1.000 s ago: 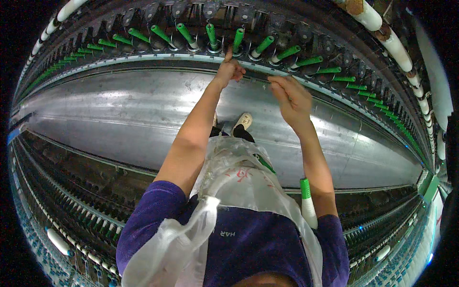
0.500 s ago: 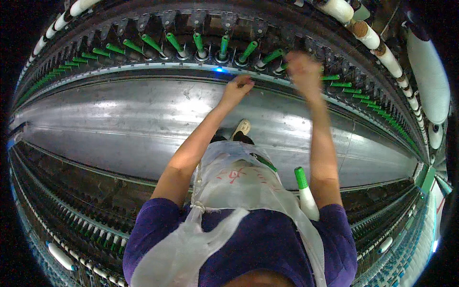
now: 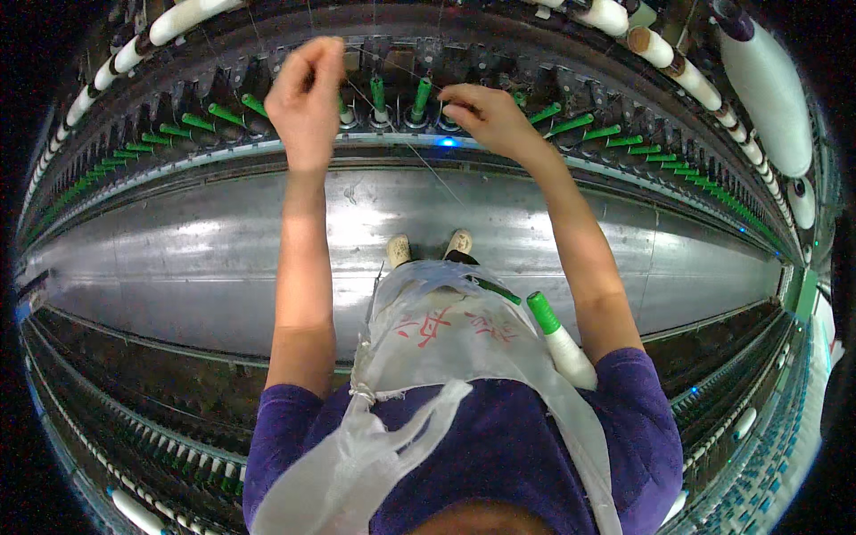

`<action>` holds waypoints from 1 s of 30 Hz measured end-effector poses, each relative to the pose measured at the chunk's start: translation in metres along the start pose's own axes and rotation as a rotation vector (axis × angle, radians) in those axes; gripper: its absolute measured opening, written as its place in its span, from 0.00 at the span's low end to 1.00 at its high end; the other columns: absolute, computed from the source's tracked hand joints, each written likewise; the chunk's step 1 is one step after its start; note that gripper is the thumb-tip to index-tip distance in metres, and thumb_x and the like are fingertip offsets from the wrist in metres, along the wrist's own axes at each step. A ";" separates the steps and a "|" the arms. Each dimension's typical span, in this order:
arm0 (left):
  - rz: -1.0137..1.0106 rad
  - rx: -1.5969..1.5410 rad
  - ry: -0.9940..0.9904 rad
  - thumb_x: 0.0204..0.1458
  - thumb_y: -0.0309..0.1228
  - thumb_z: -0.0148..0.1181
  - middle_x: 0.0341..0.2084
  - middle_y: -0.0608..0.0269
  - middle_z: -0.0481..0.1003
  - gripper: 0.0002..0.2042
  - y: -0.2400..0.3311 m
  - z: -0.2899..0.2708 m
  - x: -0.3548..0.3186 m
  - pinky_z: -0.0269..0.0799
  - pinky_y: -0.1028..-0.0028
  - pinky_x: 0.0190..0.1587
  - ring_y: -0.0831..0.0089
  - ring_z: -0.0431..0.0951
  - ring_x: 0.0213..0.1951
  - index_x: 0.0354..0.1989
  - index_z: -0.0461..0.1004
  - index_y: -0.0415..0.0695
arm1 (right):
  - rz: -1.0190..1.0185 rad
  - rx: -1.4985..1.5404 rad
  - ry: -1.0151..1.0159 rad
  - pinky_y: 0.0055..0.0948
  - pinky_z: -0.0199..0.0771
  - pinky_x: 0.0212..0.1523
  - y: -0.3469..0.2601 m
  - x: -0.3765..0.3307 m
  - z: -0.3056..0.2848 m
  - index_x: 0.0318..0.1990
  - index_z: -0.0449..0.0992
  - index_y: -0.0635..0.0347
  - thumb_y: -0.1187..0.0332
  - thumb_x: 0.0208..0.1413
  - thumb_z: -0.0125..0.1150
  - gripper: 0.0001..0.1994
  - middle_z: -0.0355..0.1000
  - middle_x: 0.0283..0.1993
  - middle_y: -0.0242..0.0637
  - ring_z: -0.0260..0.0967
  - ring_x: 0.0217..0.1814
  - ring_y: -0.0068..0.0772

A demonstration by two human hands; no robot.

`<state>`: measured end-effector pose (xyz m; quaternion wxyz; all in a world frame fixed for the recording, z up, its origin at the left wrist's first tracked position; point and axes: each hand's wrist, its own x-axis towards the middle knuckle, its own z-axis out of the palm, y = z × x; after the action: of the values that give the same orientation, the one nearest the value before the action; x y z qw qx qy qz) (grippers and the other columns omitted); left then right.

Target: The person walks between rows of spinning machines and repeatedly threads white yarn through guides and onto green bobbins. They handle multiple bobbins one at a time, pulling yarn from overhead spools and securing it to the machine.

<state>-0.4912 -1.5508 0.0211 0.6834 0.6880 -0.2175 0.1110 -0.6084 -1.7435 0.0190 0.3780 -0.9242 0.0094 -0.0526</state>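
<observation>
My left hand (image 3: 308, 102) is raised over the row of spindles, thumb and fingertips pinched together on a thin white yarn (image 3: 401, 135). One strand of it slants down across the spindle rail; another stretches toward my right hand (image 3: 490, 118). The right hand's fingertips are closed at that strand's end, beside a green bobbin (image 3: 422, 96) standing on its spindle. A second green bobbin (image 3: 378, 96), with a little white yarn low on it, stands between my hands. A bobbin with a green top and white yarn (image 3: 562, 343) sticks out of my pale apron (image 3: 446, 334).
Green bobbins in a long row curve away to both sides along the metal rail (image 3: 383, 140). A blue light (image 3: 448, 143) glows on it. White roving bobbins (image 3: 190, 20) hang above. Behind me runs another machine row (image 3: 192, 450), across a grey metal floor (image 3: 223, 241).
My left hand has moved up and left, over the spindles. The right hand has come leftward and now pinches near a bobbin. Yarn now shows between them, and the view has shifted right along the row.
</observation>
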 end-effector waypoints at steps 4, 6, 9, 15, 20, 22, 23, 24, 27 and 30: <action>-0.289 -0.008 -0.203 0.51 0.31 0.57 0.25 0.69 0.74 0.08 -0.029 0.023 0.003 0.66 0.83 0.29 0.83 0.70 0.25 0.37 0.76 0.42 | 0.078 0.650 0.278 0.20 0.66 0.31 -0.022 -0.019 -0.020 0.40 0.74 0.63 0.72 0.56 0.50 0.08 0.73 0.34 0.37 0.67 0.30 0.22; -0.608 -0.239 -0.375 0.49 0.31 0.59 0.24 0.66 0.75 0.08 -0.045 0.042 -0.036 0.66 0.82 0.26 0.82 0.71 0.23 0.35 0.76 0.41 | 0.017 1.021 0.325 0.19 0.67 0.31 -0.023 -0.021 -0.029 0.35 0.75 0.63 0.69 0.56 0.51 0.08 0.73 0.28 0.33 0.68 0.30 0.21; -0.682 -0.414 -0.500 0.49 0.30 0.59 0.19 0.69 0.71 0.07 -0.062 0.062 -0.094 0.63 0.82 0.26 0.83 0.67 0.22 0.32 0.75 0.39 | 0.132 0.981 0.390 0.17 0.64 0.29 -0.019 -0.012 -0.034 0.35 0.75 0.65 0.69 0.56 0.52 0.08 0.71 0.26 0.32 0.65 0.27 0.19; -0.702 -0.237 -0.519 0.49 0.29 0.57 0.19 0.69 0.71 0.07 -0.064 0.046 -0.127 0.63 0.82 0.26 0.83 0.67 0.22 0.31 0.75 0.37 | 0.310 0.848 0.620 0.18 0.59 0.29 0.002 0.027 -0.028 0.35 0.76 0.63 0.70 0.52 0.56 0.07 0.73 0.29 0.30 0.63 0.30 0.17; -0.621 -0.135 -0.586 0.50 0.30 0.57 0.20 0.69 0.71 0.08 -0.052 0.019 -0.137 0.64 0.82 0.26 0.83 0.67 0.22 0.33 0.75 0.38 | 0.476 0.771 0.821 0.24 0.60 0.36 0.019 0.049 -0.029 0.34 0.78 0.57 0.68 0.51 0.57 0.06 0.75 0.35 0.27 0.63 0.39 0.19; -0.671 -0.159 -0.560 0.50 0.29 0.57 0.18 0.70 0.70 0.07 -0.048 0.012 -0.145 0.62 0.83 0.26 0.85 0.66 0.22 0.32 0.75 0.37 | 0.415 0.821 0.868 0.23 0.62 0.38 0.020 0.058 -0.032 0.33 0.78 0.57 0.69 0.50 0.59 0.06 0.74 0.36 0.28 0.64 0.38 0.19; -0.694 -0.169 -0.546 0.50 0.28 0.56 0.17 0.71 0.70 0.07 -0.046 0.010 -0.150 0.61 0.83 0.26 0.85 0.65 0.22 0.32 0.75 0.37 | 0.383 0.847 0.890 0.22 0.62 0.39 0.018 0.062 -0.032 0.33 0.79 0.57 0.69 0.49 0.60 0.05 0.74 0.36 0.28 0.65 0.38 0.19; -0.698 -0.131 -0.550 0.50 0.29 0.57 0.18 0.71 0.70 0.07 -0.044 0.008 -0.154 0.61 0.84 0.26 0.86 0.65 0.22 0.32 0.75 0.37 | 0.417 0.925 0.953 0.24 0.63 0.37 0.016 0.067 -0.033 0.31 0.77 0.61 0.72 0.49 0.58 0.04 0.73 0.34 0.31 0.64 0.36 0.22; -0.710 -0.225 -0.581 0.50 0.29 0.58 0.19 0.72 0.70 0.07 -0.040 0.009 -0.167 0.61 0.84 0.26 0.86 0.65 0.22 0.33 0.75 0.38 | 0.364 1.016 1.100 0.30 0.64 0.32 0.010 0.078 -0.031 0.27 0.75 0.68 0.76 0.49 0.54 0.04 0.70 0.26 0.38 0.64 0.30 0.31; -0.837 -0.324 -0.549 0.51 0.29 0.58 0.21 0.71 0.71 0.07 -0.034 0.016 -0.179 0.62 0.84 0.26 0.85 0.66 0.23 0.34 0.75 0.39 | 0.151 0.820 1.049 0.28 0.66 0.35 0.011 0.054 -0.022 0.30 0.76 0.63 0.71 0.49 0.57 0.05 0.72 0.29 0.35 0.66 0.31 0.27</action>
<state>-0.6356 -1.5411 -0.0908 0.6846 0.6055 -0.1093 -0.3910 -0.5566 -1.7695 0.0321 0.6466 -0.5544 0.2359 -0.4678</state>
